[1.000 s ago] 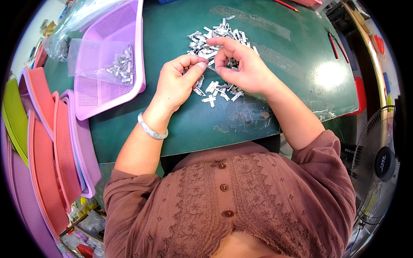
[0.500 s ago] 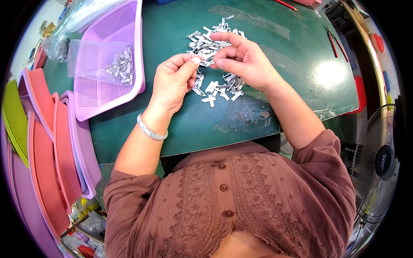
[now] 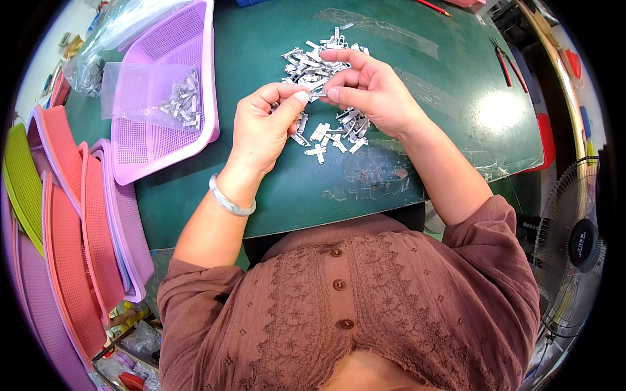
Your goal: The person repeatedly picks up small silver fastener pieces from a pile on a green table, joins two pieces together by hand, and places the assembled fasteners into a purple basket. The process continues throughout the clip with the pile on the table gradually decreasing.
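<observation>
Between my two hands, over the near part of a pile, is one small silvery metal piece (image 3: pixel 317 94). My left hand (image 3: pixel 266 120) pinches its left end with thumb and forefinger. The thumb and forefinger of my right hand (image 3: pixel 375 91) close on its right end, and the other fingers of that hand curl loosely above. Behind and below the hands lies a heap of similar small metal pieces (image 3: pixel 319 62), partly hidden by my fingers. Several loose ones (image 3: pixel 332 137) lie nearer to me on the green table (image 3: pixel 293 195).
A purple mesh basket (image 3: pixel 163 153) stands left, with a clear bag (image 3: pixel 140 91) of metal pieces in it. Stacked pink, purple and green baskets (image 3: pixel 72 241) lean at the far left. Red-handled pliers (image 3: pixel 505 68) lie at the right, and a fan (image 3: pixel 574 247) stands beyond the table's edge.
My left hand has shifted slightly to the right, and the metal piece now spans the fingertips of both hands. My right hand has barely moved.
</observation>
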`<move>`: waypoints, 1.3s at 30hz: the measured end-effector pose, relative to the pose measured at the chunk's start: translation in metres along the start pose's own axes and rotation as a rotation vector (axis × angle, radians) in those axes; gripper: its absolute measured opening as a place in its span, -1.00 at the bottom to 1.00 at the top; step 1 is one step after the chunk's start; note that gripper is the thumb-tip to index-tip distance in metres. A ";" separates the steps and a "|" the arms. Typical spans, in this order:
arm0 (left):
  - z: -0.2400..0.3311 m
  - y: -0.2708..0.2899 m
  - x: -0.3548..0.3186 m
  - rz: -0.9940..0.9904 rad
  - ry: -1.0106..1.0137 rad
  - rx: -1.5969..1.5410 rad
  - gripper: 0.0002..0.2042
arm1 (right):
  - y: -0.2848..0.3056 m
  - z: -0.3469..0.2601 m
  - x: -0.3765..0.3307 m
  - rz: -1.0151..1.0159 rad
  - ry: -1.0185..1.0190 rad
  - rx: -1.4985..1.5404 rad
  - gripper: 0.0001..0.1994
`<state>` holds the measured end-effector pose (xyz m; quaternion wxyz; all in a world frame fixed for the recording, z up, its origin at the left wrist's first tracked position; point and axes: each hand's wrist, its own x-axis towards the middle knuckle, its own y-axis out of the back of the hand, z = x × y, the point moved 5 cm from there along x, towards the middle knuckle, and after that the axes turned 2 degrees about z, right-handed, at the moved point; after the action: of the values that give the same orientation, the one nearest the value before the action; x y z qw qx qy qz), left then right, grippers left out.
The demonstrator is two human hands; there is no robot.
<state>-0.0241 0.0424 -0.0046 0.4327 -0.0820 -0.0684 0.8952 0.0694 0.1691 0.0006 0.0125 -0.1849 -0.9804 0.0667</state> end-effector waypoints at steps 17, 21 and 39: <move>0.002 0.000 -0.001 0.003 0.033 0.047 -0.87 | -0.002 -0.008 -0.002 0.028 0.135 -0.093 -0.49; -0.001 0.000 0.000 -0.036 0.074 0.043 -0.85 | -0.004 -0.011 -0.004 0.029 0.267 -0.248 -0.49; -0.002 -0.002 0.001 -0.015 0.046 0.005 -0.87 | -0.006 -0.015 -0.004 0.069 0.460 -0.256 -0.44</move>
<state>-0.0227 0.0439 -0.0067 0.4412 -0.1007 -0.0568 0.8899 0.0721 0.1641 0.0167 0.2091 -0.2288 -0.9453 -0.1014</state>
